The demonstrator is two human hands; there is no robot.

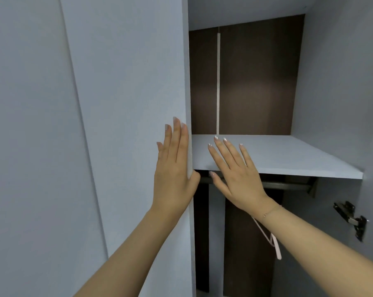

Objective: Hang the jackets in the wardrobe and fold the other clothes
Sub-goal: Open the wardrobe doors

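On the wardrobe door (127, 103) edge, left hand (173, 168) lies flat (right hand (235, 174) open).

Left hand (173, 168) was raised flat, fingers straight together, right hand (237, 174) flat, fingers spread, both forearms bare and outstretched

2 hands (175, 176), 1 shelf (288, 155), 1 rail (284, 185), 1 hinge (352, 219), 1 pink hanger (274, 243).
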